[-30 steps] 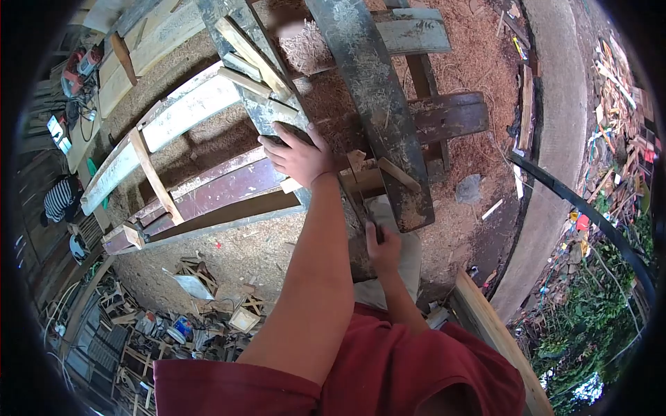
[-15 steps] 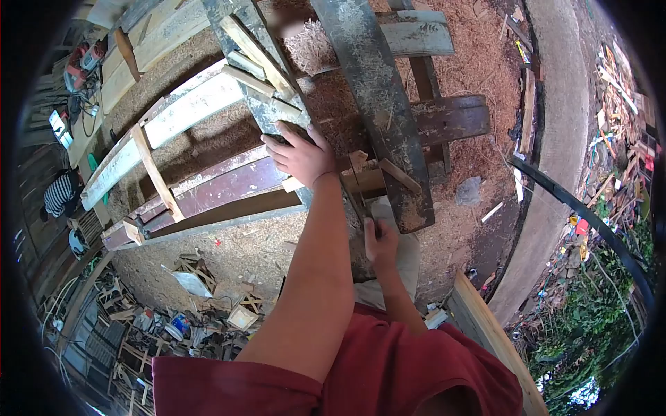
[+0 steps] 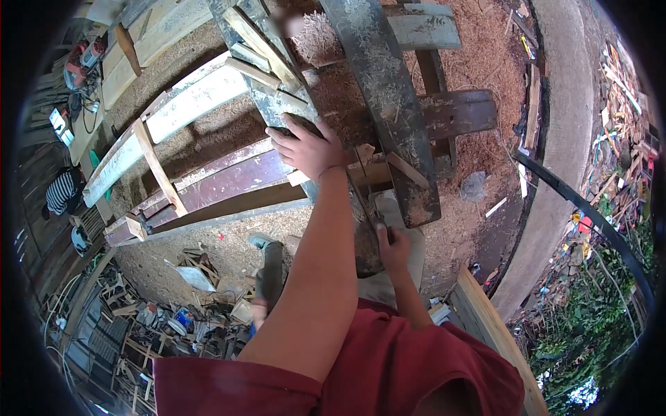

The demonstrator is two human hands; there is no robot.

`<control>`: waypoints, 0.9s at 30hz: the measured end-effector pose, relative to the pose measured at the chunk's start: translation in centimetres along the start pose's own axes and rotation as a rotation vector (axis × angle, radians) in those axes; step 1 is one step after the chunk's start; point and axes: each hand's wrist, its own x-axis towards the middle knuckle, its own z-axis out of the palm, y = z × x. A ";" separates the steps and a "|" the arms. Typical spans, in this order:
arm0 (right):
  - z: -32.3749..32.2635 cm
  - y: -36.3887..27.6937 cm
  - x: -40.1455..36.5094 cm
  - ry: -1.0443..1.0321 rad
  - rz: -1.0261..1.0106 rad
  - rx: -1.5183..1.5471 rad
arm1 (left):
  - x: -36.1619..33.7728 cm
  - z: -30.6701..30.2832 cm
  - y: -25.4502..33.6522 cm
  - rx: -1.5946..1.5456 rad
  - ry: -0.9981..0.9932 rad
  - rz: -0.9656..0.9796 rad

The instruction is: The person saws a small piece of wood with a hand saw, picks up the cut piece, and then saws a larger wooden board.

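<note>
My left hand lies with spread fingers on a paint-spattered bench plank. Just below its wrist the pale end of a wood piece pokes out; what lies under the palm is hidden. My right hand is closed around the handle of a narrow, dark-bladed tool that looks like a handsaw, its blade pointing up toward the gap between the planks. A small wood piece sits near the blade's far end. Several wood offcuts rest on the plank beyond my left hand.
A second dark plank bears a small wood block. Long boards extend left. Another person's leg is beside my left arm; a person in stripes is far left. A power tool lies upper left. Shavings cover the ground.
My right hand has drawn back slightly toward my body with the handsaw. Another person's leg and shoe have come into view left of my forearm. My left hand stays on the plank.
</note>
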 end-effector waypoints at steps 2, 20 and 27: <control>-0.1 -3.8 2.0 -0.003 0.023 -0.070 | -0.2 0.2 0.0 -0.007 0.000 0.010; 0.3 -0.7 -0.7 -0.001 0.082 0.116 | 0.0 -0.1 0.1 -0.044 0.018 0.009; 2.2 -5.4 3.2 0.031 0.044 0.141 | -0.2 0.5 -0.4 -0.048 0.035 0.014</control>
